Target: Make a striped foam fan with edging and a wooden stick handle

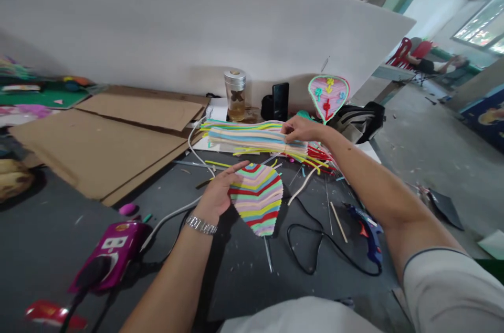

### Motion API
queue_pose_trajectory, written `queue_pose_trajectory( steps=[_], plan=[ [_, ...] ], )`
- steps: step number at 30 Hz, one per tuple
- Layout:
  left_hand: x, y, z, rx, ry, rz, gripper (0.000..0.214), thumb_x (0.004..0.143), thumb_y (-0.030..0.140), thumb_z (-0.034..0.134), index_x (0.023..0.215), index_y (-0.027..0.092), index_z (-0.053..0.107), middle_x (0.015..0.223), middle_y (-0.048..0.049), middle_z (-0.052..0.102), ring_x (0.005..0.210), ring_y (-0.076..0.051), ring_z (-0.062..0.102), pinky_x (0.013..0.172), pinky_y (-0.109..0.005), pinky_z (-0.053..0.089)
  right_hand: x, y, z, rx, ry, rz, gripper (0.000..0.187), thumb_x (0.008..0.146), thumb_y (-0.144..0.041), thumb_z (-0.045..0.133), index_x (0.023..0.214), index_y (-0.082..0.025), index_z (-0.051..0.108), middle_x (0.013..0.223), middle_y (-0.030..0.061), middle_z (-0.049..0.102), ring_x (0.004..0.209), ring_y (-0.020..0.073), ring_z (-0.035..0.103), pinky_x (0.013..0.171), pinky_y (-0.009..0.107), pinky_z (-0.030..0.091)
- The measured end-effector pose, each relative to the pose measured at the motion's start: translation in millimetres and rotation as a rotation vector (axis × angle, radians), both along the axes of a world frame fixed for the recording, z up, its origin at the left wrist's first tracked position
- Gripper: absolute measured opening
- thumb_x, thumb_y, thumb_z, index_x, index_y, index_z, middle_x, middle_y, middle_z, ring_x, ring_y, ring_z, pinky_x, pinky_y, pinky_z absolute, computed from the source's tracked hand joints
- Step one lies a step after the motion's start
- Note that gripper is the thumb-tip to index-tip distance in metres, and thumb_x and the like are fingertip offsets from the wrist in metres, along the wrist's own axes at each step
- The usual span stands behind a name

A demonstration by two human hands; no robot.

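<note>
And there's the left hand [216,197] gripping a striped leaf-shaped panel [256,199], fingers spread along its edge, right over the middle of the dark surface [240,283]! The right hand [302,129] is on a bundle of coloured strips [252,138] near the far edge, fingers closed over it, with a blue glue gun [366,233] lying off to the right!

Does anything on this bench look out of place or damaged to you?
Mainly the mess: loose strip offcuts lie scattered across the dark work surface near the bundle of coloured strips under the right hand. A thin rod also pokes out oddly below the striped leaf-shaped piece in the left hand.
</note>
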State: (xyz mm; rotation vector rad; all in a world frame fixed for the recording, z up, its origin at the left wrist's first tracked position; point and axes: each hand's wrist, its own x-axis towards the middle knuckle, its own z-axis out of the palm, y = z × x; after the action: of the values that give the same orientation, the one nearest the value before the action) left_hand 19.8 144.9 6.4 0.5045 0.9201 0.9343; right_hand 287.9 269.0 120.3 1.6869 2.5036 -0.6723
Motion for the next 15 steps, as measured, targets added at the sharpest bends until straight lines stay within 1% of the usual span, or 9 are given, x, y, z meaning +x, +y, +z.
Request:
queue_pose_trajectory(
  steps=[2, 4, 8, 11, 13, 15],
  plan=[
    [-1, 0, -1.8, 0.016, -0.021, -0.003, 0.082, 0.059, 0.014, 0.082, 0.140, 0.011, 0.068, 0.103, -0.0126, 0.083, 0.093, -0.031, 0.080, 0.082, -0.039, 0.066, -3, 12, 9.7, -0.079, 0.050, 0.011, 0.015, 0.072, -0.026, 0.070, 0.083, -0.017, 0.074, 0.073, -0.0042, 0.067, 0.070, 0.0129, 0.057, 0.068, 0.024, 0.042],
    [-2, 1, -4.4, 0.034, -0.042, -0.003, 0.080, 0.059, 0.015, 0.082, 0.138, 0.011, 0.069, 0.103, -0.0129, 0.083, 0.095, -0.030, 0.080, 0.085, -0.039, 0.065, -8, 18, 13.9, -0.140, 0.073, 0.018, 0.014, 0.069, -0.027, 0.071, 0.080, -0.017, 0.073, 0.069, -0.0051, 0.064, 0.065, 0.0114, 0.054, 0.065, 0.024, 0.041],
    [-2, 2, -9.3, 0.045, -0.052, -0.002, 0.078, 0.060, 0.017, 0.084, 0.136, 0.012, 0.070, 0.101, -0.0118, 0.083, 0.093, -0.030, 0.080, 0.086, -0.039, 0.064, -19, 24, 11.3, -0.186, 0.048, 0.012, 0.012, 0.069, -0.025, 0.074, 0.078, -0.017, 0.073, 0.067, -0.0045, 0.065, 0.060, 0.0101, 0.052, 0.060, 0.023, 0.041],
    [0, 2, -10.1, 0.040, -0.050, 0.015, 0.077, 0.057, 0.016, 0.084, 0.133, 0.011, 0.072, 0.098, -0.0116, 0.083, 0.091, -0.031, 0.080, 0.084, -0.039, 0.064, -25, 29, 4.2, -0.128, -0.011, -0.020, 0.014, 0.070, -0.024, 0.079, 0.082, -0.018, 0.076, 0.074, -0.0027, 0.072, 0.065, 0.0114, 0.058, 0.064, 0.022, 0.043],
    [1, 2, -9.2, 0.034, -0.052, 0.015, 0.077, 0.057, 0.016, 0.083, 0.133, 0.011, 0.072, 0.099, -0.0118, 0.083, 0.092, -0.031, 0.080, 0.083, -0.039, 0.064, -27, 32, -1.2, -0.032, -0.069, -0.065, 0.014, 0.072, -0.022, 0.081, 0.086, -0.019, 0.077, 0.082, 0.0006, 0.076, 0.075, 0.0146, 0.064, 0.069, 0.023, 0.045],
    [2, 1, -7.7, 0.023, -0.055, 0.011, 0.078, 0.056, 0.016, 0.083, 0.134, 0.012, 0.071, 0.100, -0.0114, 0.083, 0.095, -0.031, 0.080, 0.084, -0.039, 0.063, -28, 32, -5.1, 0.081, -0.125, -0.111, 0.012, 0.079, -0.023, 0.078, 0.090, -0.019, 0.078, 0.091, 0.0057, 0.079, 0.085, 0.0188, 0.068, 0.074, 0.025, 0.045]
  ],
)
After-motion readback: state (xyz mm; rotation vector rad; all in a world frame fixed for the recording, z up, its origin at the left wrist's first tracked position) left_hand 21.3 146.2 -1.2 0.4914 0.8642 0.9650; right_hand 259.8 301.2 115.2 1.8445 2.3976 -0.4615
